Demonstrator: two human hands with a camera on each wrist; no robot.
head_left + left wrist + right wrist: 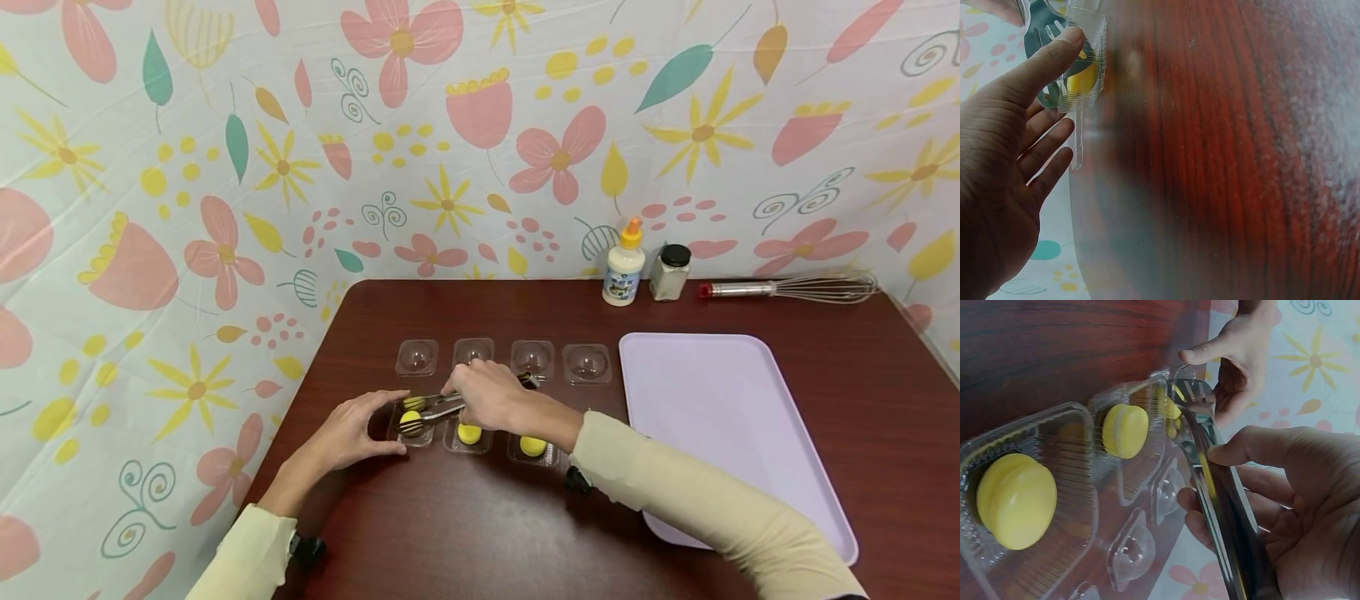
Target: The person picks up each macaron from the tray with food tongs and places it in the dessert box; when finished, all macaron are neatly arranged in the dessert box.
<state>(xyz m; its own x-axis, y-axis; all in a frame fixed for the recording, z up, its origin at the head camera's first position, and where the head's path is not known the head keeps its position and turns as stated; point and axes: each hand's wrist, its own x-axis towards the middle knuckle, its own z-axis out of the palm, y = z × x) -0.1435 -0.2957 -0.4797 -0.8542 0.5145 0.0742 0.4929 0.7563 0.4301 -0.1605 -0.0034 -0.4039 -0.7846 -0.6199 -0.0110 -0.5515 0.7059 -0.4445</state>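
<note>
My right hand (491,398) grips metal tongs (450,407) with slotted ends. The tong ends are at a yellow macaron (410,419) in the leftmost clear plastic box (422,441). Around that box my left hand (352,433) spreads thumb and index finger, one at its front and one at its back; the other fingers stay loosely extended in the left wrist view. To the right, two more boxes hold yellow macarons, the middle one (1125,431) and the right one (1016,501). My right hand and forearm partly hide these boxes in the head view.
A row of several clear domed plastic pieces (587,363) lies behind the boxes. At right is a lilac tray (697,400). Along the back stand a white squeeze bottle (623,275) and a black-lidded jar (671,273), beside a whisk (787,288). A patterned cloth hangs behind the table.
</note>
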